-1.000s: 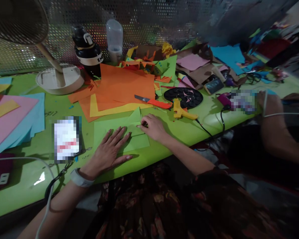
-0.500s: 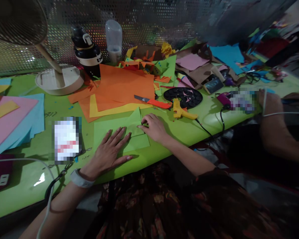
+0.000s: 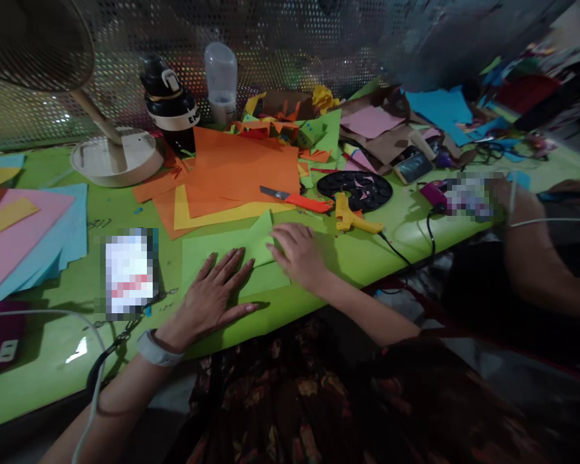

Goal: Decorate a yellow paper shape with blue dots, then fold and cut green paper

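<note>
A sheet of light green paper (image 3: 207, 243) with a folded-up triangular flap lies on the green table (image 3: 43, 361) in front of me. My left hand (image 3: 211, 296) lies flat on the sheet's near part, fingers spread. My right hand (image 3: 298, 255) rests on the sheet's right side at the fold, fingers stretched flat and pressing on the paper. Neither hand holds anything.
Orange and yellow sheets (image 3: 241, 169) lie behind the green paper, with an orange-handled cutter (image 3: 297, 198), a yellow glue gun (image 3: 350, 216) and a black disc (image 3: 355, 188). A fan base (image 3: 116, 154), a black bottle (image 3: 170, 103) and a clear bottle (image 3: 221, 80) stand at the back. Another person's arm (image 3: 536, 251) is at right.
My right hand has gone from a pinch at the fold to fingers laid flat on it, shifting slightly nearer. My left hand has stayed in place.
</note>
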{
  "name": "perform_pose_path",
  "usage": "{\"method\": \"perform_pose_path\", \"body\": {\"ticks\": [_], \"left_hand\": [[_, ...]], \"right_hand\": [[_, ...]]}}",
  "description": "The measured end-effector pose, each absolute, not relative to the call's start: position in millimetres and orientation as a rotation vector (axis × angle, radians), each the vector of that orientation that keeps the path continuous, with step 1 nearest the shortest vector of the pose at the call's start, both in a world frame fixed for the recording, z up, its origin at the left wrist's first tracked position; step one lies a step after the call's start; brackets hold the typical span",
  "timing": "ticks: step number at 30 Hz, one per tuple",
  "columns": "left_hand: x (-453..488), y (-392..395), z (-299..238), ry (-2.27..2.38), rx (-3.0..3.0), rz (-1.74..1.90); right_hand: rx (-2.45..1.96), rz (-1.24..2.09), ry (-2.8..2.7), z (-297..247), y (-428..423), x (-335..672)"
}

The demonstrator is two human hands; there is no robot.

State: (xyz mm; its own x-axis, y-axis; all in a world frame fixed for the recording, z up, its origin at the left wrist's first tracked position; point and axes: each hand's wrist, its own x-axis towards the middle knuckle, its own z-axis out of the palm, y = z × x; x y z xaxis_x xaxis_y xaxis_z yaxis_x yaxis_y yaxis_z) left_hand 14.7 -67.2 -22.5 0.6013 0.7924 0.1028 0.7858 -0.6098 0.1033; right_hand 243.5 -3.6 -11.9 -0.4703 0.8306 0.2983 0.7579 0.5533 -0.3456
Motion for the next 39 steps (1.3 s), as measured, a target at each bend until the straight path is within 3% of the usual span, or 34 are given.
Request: {"method": "perform_pose_path", "body": {"ticks": [5,17,28,39], "left_hand": [[15,-67,-23,1.356,2.781,0.208],[16,-68,-21,1.362,2.788,0.185],[17,-68,-20,1.36,2.774,0.187],[16,-68,-21,1.36,2.753,0.205]], "right_hand": [[-0.913,0.126,-2.668,-26,-37,234],[-1.024,0.259,-2.648,-28,-39,244],[-1.323,0.69,-2.288,-7,44,244],[-1.423,0.581,-2.343,-11,46,225]]}}
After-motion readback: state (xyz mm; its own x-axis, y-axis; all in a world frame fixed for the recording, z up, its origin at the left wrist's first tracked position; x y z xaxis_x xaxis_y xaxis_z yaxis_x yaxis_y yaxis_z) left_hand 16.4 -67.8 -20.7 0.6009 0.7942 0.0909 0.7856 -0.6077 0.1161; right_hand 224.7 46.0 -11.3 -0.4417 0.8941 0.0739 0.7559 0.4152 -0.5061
